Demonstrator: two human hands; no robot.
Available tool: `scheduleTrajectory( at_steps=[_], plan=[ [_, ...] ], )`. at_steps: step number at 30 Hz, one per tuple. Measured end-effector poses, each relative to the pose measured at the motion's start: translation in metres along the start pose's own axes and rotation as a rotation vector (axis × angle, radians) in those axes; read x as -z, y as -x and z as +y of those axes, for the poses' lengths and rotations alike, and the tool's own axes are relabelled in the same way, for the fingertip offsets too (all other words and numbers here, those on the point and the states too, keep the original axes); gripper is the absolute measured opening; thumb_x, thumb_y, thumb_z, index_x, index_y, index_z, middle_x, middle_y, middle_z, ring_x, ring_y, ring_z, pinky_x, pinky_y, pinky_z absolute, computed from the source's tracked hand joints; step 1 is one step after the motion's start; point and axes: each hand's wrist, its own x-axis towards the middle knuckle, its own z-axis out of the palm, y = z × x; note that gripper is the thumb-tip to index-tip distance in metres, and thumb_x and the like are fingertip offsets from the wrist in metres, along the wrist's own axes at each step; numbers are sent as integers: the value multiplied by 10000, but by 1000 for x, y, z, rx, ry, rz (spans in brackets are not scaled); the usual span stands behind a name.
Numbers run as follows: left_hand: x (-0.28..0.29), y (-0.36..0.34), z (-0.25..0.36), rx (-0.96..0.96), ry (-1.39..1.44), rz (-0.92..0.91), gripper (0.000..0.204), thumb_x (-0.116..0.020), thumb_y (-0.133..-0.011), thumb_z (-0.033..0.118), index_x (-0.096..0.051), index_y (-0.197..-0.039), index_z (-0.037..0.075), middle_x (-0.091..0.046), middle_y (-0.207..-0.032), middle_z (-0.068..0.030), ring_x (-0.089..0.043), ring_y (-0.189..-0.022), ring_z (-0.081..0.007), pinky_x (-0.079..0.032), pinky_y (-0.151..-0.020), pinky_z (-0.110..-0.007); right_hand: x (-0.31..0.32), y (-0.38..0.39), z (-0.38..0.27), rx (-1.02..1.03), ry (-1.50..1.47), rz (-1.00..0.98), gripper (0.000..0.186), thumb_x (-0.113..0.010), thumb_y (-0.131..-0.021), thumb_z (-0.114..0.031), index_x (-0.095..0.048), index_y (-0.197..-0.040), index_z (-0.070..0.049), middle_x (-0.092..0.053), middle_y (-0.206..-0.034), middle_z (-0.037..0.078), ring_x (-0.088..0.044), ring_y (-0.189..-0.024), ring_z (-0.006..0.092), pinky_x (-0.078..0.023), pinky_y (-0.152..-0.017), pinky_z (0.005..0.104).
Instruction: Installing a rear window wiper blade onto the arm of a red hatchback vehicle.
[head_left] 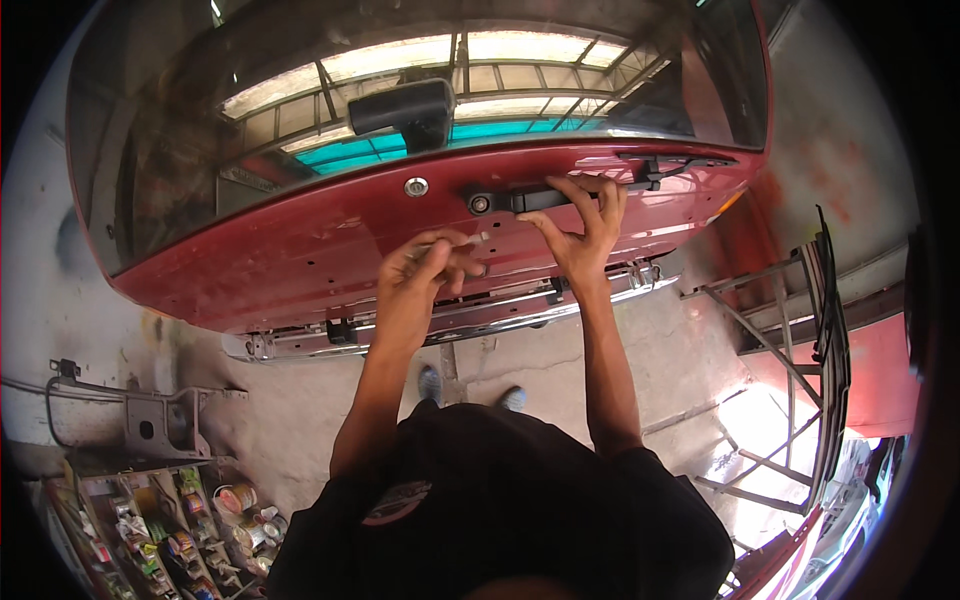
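Observation:
A rear wiper arm [540, 201], black, lies along the dark red tailgate [340, 240] below the rear window, with a round pivot [480, 204] at its left end. My right hand [590, 230] is closed round the arm's middle, fingers over the top and thumb below. Left of it, my left hand [425, 270] pinches a thin object with a pale tip [482, 239]. Blur and my fingers hide what kind it is. The tip is close to the panel under the pivot; whether it touches cannot be told. A round silver lock [416, 187] sits up and left.
The window [250, 170] reflects the roof. A chrome bumper [590, 303] runs below the tailgate. At lower left stands a shelf [90, 510] crowded with cans and bottles. A metal frame [780, 370] leans at right. My shoes [513, 398] are on the concrete floor [530, 350].

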Motion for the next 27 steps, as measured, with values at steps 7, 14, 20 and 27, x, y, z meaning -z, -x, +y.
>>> scheduleTrajectory(
  at_steps=[7,14,20,27],
  plan=[
    [9,22,15,14,645,-218,420,-415,-993,333,-609,-956,-37,-624,-805,-181,-550,-731,-228,-453,-670,-392,0,2,2,-6,-9,-2,484,-886,-565,-312,-716,-985,-141,-568,-956,26,-509,-921,240,-436,-811,385],
    [2,27,10,-90,-9,-152,124,-490,-987,49,-435,-1097,36,-645,-799,-154,-543,-595,-106,-484,-576,-254,0,-1,-1,-6,-12,-8,480,-885,-571,-308,-715,-986,-140,-569,-957,29,-508,-925,243,-435,-814,392],
    [-7,30,-2,-94,-116,-116,168,-475,-985,23,-354,-1099,45,-646,-804,-146,-519,-565,-90,-435,-540,-227,1,-1,-2,-12,-9,-15,481,-887,-568,-300,-716,-988,-137,-567,-953,32,-510,-924,246,-435,-813,393],
    [-9,31,-11,-95,-130,-98,179,-481,-982,18,-375,-1124,37,-659,-836,-145,-519,-575,-82,-438,-544,-218,1,-2,-2,3,-6,-7,475,-884,-573,-300,-716,-986,-134,-570,-946,34,-511,-915,246,-434,-809,391]
  ],
)
